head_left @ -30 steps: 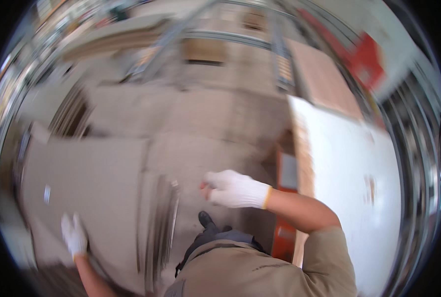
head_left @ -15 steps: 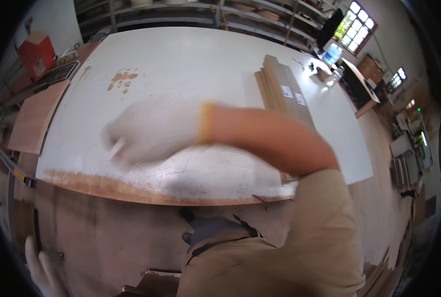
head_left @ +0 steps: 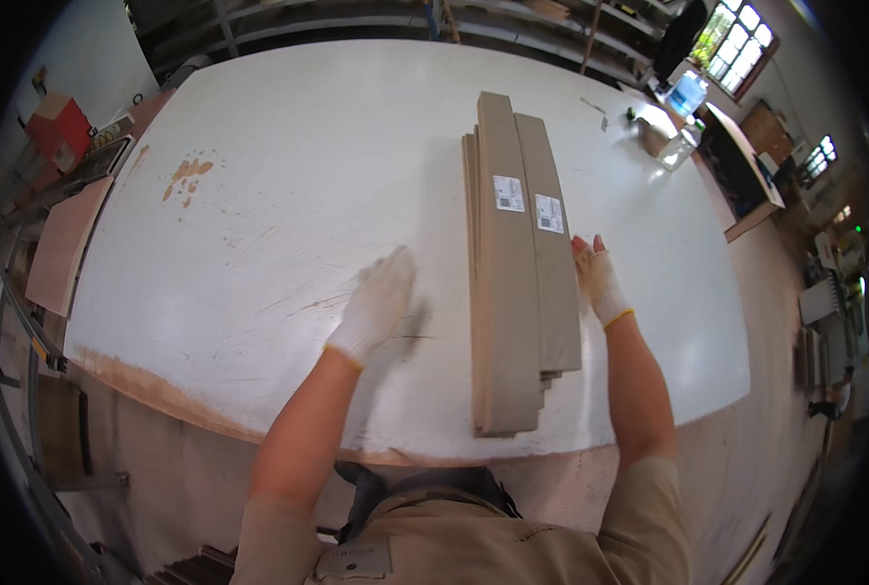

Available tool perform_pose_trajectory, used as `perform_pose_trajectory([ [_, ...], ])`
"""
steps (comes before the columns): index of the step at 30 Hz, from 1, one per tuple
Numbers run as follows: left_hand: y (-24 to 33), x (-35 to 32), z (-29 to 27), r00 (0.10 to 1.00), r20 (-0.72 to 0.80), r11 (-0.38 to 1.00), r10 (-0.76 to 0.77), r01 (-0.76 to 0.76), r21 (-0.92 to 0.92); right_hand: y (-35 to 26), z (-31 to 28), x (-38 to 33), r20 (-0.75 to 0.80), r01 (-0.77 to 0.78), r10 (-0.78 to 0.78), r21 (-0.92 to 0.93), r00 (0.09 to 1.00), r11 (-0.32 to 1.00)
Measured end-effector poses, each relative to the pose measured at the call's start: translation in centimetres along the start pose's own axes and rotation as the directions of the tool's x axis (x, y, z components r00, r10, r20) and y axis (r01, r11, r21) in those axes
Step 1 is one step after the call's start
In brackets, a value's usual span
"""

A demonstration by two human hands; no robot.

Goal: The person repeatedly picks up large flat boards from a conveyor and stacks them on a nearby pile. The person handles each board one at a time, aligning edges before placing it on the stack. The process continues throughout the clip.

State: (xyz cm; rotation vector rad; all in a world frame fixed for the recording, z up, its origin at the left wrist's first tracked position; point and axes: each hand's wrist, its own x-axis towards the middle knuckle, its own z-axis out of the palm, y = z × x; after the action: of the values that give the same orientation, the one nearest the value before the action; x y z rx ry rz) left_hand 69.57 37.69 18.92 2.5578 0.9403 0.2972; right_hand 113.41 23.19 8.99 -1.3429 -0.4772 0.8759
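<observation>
Two stacks of long, narrow brown cardboard boxes [head_left: 508, 283] lie side by side on the white-topped table [head_left: 288, 136], running away from me. White labels [head_left: 509, 193] are stuck on the top box of each stack. My left hand [head_left: 376, 302], in a pale glove with a yellow cuff, hovers over the tabletop left of the boxes, slightly blurred, fingers stretched out and nothing in it. On the other side, my right hand [head_left: 598, 280], in a like glove with bare fingertips, is open beside the boxes' right edge; whether it touches them I cannot tell.
At the far right stand a clear jar [head_left: 681, 146] and a blue water bottle [head_left: 688, 93]. A red box-shaped thing [head_left: 59, 129] and a pinkish board [head_left: 69, 244] are off the table's left side. Metal shelving [head_left: 356, 21] runs behind the table.
My right hand has swung from the table's left part to the boxes' right side. My left hand has come up from the lower left to over the table. The view has shifted.
</observation>
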Motion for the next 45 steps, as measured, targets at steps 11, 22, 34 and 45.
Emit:
perform_pose_trajectory([
  [11, 8.9, 7.6, 6.8, 0.988, 0.130, -0.221, -0.086, 0.108, -0.969, -4.5, 13.6, -6.9, 0.421, -0.434, 0.234, 0.479, 0.876, 0.764],
  [22, 10.7, -2.0, 4.0, 0.878, 0.083, -0.305, -0.471, -0.074, -0.950, -2.5, 18.0, -9.3, 0.751, -0.714, 0.280, 0.339, 0.597, 0.613],
  [34, 10.3, -7.6, 3.6, 0.629, -0.064, -0.279, -0.774, -0.430, -0.859, 0.7, 20.1, -9.1, 0.927, -0.829, 0.222, 0.142, 0.303, 0.541],
  [45, 8.5, -8.5, 0.6, 0.776, 0.251, -0.437, -0.578, -0.035, -0.899, 1.8, 18.9, -5.8, 0.905, -0.714, 0.236, 0.099, 0.355, 0.693],
])
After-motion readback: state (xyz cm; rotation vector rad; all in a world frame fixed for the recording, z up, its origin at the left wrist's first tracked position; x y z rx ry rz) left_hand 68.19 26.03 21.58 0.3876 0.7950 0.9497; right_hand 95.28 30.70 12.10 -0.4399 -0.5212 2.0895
